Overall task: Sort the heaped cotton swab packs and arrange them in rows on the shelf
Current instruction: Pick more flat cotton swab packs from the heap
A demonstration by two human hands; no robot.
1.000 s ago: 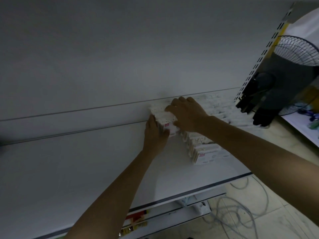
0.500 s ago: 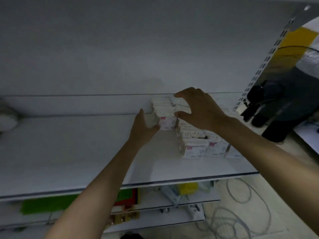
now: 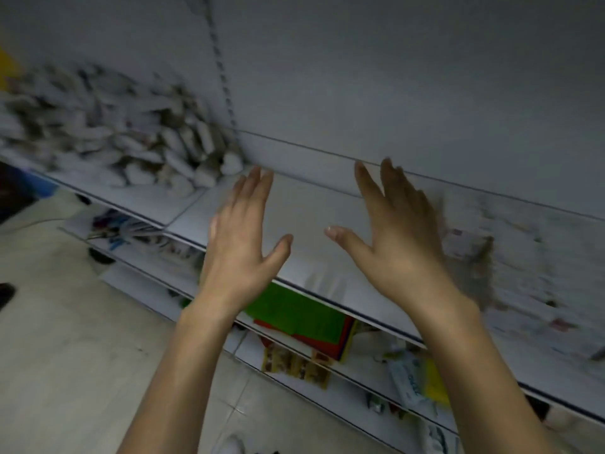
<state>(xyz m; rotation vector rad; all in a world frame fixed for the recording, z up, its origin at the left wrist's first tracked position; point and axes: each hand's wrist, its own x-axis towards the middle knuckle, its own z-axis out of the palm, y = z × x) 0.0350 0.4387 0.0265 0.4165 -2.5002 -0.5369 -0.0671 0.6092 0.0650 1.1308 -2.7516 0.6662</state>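
2 hands were in my view, both empty. The left hand (image 3: 242, 237) and the right hand (image 3: 399, 237) hung palm-down with fingers straight and thumbs splayed, gripping nothing, above a bare stretch of the white metal shelf (image 3: 311, 208).

I judged that posture as a reach between loads. Flat, spread hands suit scooping several packs at once, and they sat midway between supply and destination.

The supply, a loose heap of white cotton swab packs (image 3: 131, 136), lay on the neighbouring bay of the same shelf, left of the grey slotted upright (image 3: 226, 83). Its nearest packs spilled almost to the seam between the 2 bays. It was close to the left hand but not touching it.

To the right of the right hand was a pale smeared mass with small red marks (image 3: 491, 257). I took it for packs already lined up against the back panel, though blur stopped me counting rows.

As for what the lower shelves held, 1 carried a flat green and red stack of sheets (image 3: 294, 309) directly under the hands. The shelf below that held small printed sachets (image 3: 294, 365) and yellow and white packets (image 3: 422, 378). None of these belonged to the sorting job.
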